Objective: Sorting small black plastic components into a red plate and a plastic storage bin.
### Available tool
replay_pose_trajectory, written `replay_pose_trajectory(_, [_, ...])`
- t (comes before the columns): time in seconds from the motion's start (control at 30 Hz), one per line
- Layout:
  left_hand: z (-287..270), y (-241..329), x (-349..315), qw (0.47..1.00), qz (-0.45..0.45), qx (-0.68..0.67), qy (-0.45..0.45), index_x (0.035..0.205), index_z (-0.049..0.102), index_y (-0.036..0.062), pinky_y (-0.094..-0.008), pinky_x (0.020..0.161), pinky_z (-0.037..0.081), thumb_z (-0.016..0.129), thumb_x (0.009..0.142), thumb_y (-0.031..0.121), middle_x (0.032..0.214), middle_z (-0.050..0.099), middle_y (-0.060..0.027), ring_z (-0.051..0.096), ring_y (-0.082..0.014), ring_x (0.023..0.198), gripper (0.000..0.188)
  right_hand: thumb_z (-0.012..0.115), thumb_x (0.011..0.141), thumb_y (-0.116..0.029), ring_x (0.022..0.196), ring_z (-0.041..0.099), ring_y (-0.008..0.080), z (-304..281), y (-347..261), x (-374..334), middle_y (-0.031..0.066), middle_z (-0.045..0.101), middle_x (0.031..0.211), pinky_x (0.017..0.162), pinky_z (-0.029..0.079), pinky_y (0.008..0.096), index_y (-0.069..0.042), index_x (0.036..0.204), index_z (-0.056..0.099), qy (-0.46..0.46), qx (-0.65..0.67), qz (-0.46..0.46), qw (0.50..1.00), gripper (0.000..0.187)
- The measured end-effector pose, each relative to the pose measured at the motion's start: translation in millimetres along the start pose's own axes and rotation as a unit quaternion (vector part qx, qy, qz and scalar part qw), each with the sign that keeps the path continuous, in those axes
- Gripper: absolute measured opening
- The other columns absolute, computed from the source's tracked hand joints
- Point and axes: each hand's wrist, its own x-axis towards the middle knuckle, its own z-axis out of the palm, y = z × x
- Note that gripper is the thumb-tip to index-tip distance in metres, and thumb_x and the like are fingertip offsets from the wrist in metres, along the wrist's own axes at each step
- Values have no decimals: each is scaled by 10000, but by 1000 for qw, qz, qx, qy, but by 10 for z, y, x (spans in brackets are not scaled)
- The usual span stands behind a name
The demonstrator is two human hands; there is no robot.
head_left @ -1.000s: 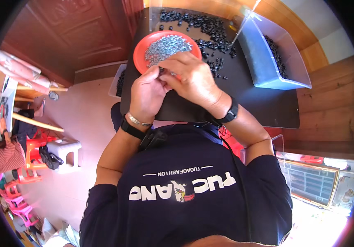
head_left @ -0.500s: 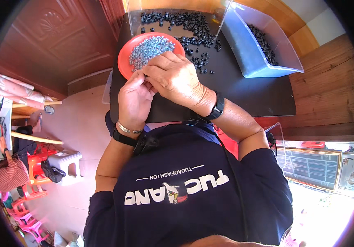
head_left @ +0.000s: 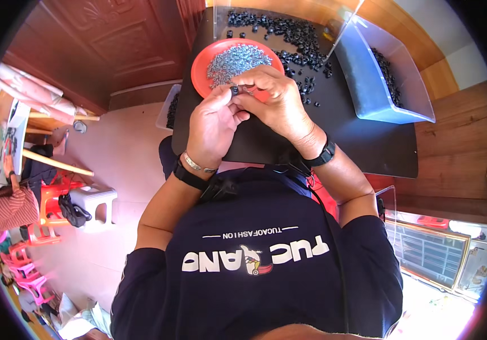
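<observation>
Between the thumb and fingertips of my left hand [head_left: 212,127] is a small black knob-like part [head_left: 234,90], held at the near edge of the red plate [head_left: 198,76]. My right hand [head_left: 283,105] is closed in a pinch just right of that part, its fingertips close against it. Whatever lies in this pinch is too small to make out. Both hands are over the near side of the plate, which holds a heap of small silvery metal pieces [head_left: 237,61].
Black parts [head_left: 300,39] lie scattered on the dark table [head_left: 368,141] behind and right of the plate. A translucent blue bin [head_left: 362,85] with more black parts stands at the right. Left of the table is a clear container [head_left: 164,116]. Another person [head_left: 14,207] sits far left near stools.
The whole view has shifted, so the table and hands appear farther right. My right fingers have lifted and parted from covering the left fingertips, and the black part now shows.
</observation>
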Motion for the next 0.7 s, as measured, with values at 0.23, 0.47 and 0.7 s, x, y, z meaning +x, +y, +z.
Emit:
replay_pose_trajectory(0.23, [7,8,-7,1000,3,-20,14,1012,576,88,-299,781,444,459,953,209,971,629,-42,583,-141,890,178,720,744,24,845,651,199,0,-1,-11,91,668,911,772,532,302,-23,943,680,6,27,-12,1000,208])
replay_pose_trajectory(0.47, [-9,13,-5,999,-6,38,-5,1021,568,84,-294,778,443,453,951,213,962,625,-44,594,-157,886,187,668,801,40,822,650,174,9,47,-19,88,660,895,724,536,282,-13,911,670,6,72,29,997,122])
replay_pose_trajectory(0.7, [-67,-7,5,1000,6,28,-7,1023,568,84,-300,783,437,459,950,212,976,623,-40,578,-144,894,183,732,745,20,840,644,165,12,35,-30,81,660,906,741,522,281,-26,923,668,-6,67,11,998,195])
